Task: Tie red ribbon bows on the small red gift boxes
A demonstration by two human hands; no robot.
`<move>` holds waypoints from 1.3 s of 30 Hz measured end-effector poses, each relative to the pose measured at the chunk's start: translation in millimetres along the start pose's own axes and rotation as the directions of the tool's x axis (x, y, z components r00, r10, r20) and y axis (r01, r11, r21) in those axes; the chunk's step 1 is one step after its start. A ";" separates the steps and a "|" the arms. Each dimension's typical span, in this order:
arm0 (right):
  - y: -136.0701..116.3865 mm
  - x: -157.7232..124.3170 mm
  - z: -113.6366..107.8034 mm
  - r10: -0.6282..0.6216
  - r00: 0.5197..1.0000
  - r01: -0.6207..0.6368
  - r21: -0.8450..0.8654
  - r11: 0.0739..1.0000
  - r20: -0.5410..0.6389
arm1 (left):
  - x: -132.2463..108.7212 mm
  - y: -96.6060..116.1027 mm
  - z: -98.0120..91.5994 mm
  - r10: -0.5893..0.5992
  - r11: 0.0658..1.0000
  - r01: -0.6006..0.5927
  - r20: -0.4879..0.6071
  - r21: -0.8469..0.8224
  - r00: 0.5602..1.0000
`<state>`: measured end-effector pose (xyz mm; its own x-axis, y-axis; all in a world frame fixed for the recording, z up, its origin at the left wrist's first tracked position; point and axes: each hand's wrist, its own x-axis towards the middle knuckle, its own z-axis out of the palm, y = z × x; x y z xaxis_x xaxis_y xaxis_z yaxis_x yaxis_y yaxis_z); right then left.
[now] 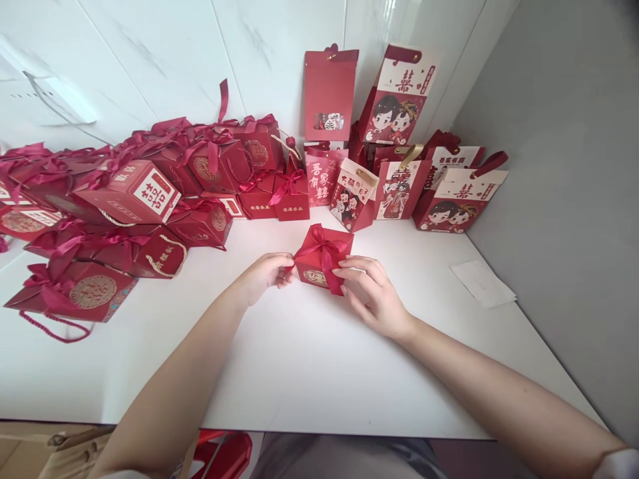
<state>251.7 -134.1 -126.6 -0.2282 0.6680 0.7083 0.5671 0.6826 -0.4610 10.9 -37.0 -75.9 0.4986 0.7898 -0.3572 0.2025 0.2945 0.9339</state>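
A small red gift box (308,256) with a gold emblem on its front stands on the white table, between my two hands. Tied over its top is a dark red ribbon bow (327,251), one tail of which hangs down the front. My left hand (272,271) pinches a ribbon end at the box's left edge, its fingers curled together. On the other side, my right hand (372,289) rests its fingertips against the box's right side and the hanging ribbon tail. Those fingers are spread a little, with the thumb low and apart; they do not visibly grip anything.
Several red ribboned boxes (150,193) are piled at the left and back. Upright printed gift boxes (399,100) stand stacked at the back right. A thin white sheet (482,283) lies near the grey wall (564,199). Below the table's front edge shows a red object (224,452).
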 end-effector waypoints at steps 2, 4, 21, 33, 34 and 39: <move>0.3 -1.2 0.5 0.033 0.999 -0.032 0.041 0.999 -0.021 | 0.5 -0.4 0.0 -0.049 0.997 0.047 0.041 0.056 0.998; 1.5 -2.6 1.3 0.132 0.989 -0.124 0.121 0.985 -0.060 | 2.2 -1.8 0.0 -0.074 0.988 0.070 0.027 0.140 0.997; -9.0 -11.1 10.5 0.377 0.926 -0.334 0.505 0.796 0.019 | -16.0 49.6 33.8 0.493 0.647 -0.011 -0.407 0.762 0.769; 15.5 -13.2 14.6 0.574 0.818 -0.473 0.593 0.652 0.021 | -20.5 68.0 46.9 0.152 0.404 0.005 -0.073 0.915 0.986; 14.5 -14.0 14.8 0.567 0.823 -0.473 0.590 0.654 0.031 | -26.8 68.3 42.5 0.174 0.445 -0.032 -0.051 0.895 0.983; 13.2 -17.4 14.5 0.547 0.836 -0.467 0.571 0.675 0.037 | -97.0 100.4 -0.8 0.374 0.660 -0.211 -0.071 0.721 0.925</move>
<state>251.7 -132.5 -152.8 0.0903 0.9430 0.3203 0.0373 0.3182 -0.9473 -17.8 -83.7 52.5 0.4768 0.8788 0.0199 0.6360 -0.3605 0.6823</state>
